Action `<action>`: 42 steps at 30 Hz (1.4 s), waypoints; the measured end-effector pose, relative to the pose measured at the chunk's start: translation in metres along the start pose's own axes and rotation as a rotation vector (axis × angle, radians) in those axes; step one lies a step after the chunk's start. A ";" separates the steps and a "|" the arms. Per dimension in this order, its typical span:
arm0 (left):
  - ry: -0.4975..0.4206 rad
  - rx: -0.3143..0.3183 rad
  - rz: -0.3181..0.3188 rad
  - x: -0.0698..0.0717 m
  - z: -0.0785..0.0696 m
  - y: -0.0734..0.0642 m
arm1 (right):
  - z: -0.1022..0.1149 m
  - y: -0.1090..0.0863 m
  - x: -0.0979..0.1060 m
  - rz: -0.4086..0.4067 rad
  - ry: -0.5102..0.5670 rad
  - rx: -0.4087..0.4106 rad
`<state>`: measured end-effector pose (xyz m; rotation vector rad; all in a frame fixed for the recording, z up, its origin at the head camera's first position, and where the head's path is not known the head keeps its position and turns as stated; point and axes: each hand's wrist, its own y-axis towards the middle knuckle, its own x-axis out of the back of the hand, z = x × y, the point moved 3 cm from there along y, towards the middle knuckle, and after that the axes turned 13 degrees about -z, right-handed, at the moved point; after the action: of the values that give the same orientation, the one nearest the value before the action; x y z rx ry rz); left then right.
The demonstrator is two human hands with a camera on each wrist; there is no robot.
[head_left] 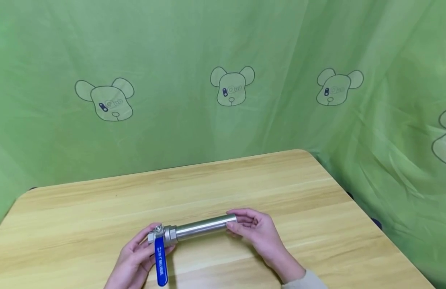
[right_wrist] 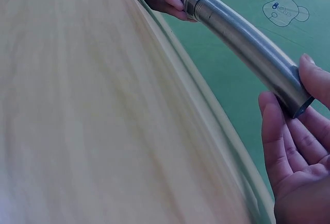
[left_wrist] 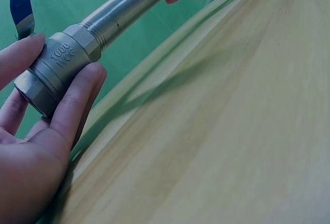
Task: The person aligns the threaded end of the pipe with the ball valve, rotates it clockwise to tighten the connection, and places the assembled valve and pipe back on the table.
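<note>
A steel ball valve (head_left: 168, 235) with a blue lever handle (head_left: 160, 261) is joined to a shiny metal pipe (head_left: 205, 226). Raised lettering, "1000 WOG", shows on the valve body (left_wrist: 61, 54) in the left wrist view. My left hand (head_left: 134, 257) grips the valve body, thumb on one side and fingers on the other. At the pipe's far end, my right hand (head_left: 257, 233) pinches the tube between thumb and fingers. Both hands hold the assembly above the table, the pipe end slightly higher in the head view. The threads where the pipe enters the valve are partly visible in the wrist views.
A light wood-grain table (head_left: 223, 184) with rounded corners lies beneath the hands. Green fabric (head_left: 165, 132) printed with bear-head outlines hangs behind it and along the right side.
</note>
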<state>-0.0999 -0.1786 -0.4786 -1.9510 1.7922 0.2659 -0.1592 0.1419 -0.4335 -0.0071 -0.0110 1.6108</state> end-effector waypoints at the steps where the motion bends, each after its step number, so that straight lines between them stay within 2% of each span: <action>1: 0.003 0.003 0.000 0.000 0.000 0.000 | 0.000 0.000 0.000 0.004 0.003 -0.003; 11: -0.011 -0.010 0.015 0.002 0.002 -0.001 | -0.005 0.000 -0.001 0.025 -0.006 -0.014; 13: -0.010 -0.001 -0.008 0.002 0.003 -0.001 | -0.005 -0.001 -0.001 0.036 -0.002 -0.010; 18: 0.038 0.027 -0.140 -0.001 0.000 0.000 | -0.004 0.000 0.000 0.036 -0.003 0.023; 20: 0.053 0.029 -0.162 -0.003 -0.002 0.001 | -0.004 0.001 0.000 0.020 -0.008 0.026; 24: 0.055 0.027 -0.131 -0.006 -0.007 0.002 | -0.003 0.004 0.000 -0.012 -0.009 0.019; 29: 0.056 0.043 -0.154 -0.009 -0.010 0.001 | -0.003 0.004 0.000 -0.034 -0.012 0.019; 42: 0.039 0.010 -0.136 -0.004 -0.002 -0.001 | 0.000 0.002 -0.003 -0.043 -0.076 0.015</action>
<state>-0.0999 -0.1757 -0.4750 -2.0735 1.6722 0.1743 -0.1612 0.1388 -0.4336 0.0657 -0.0579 1.5670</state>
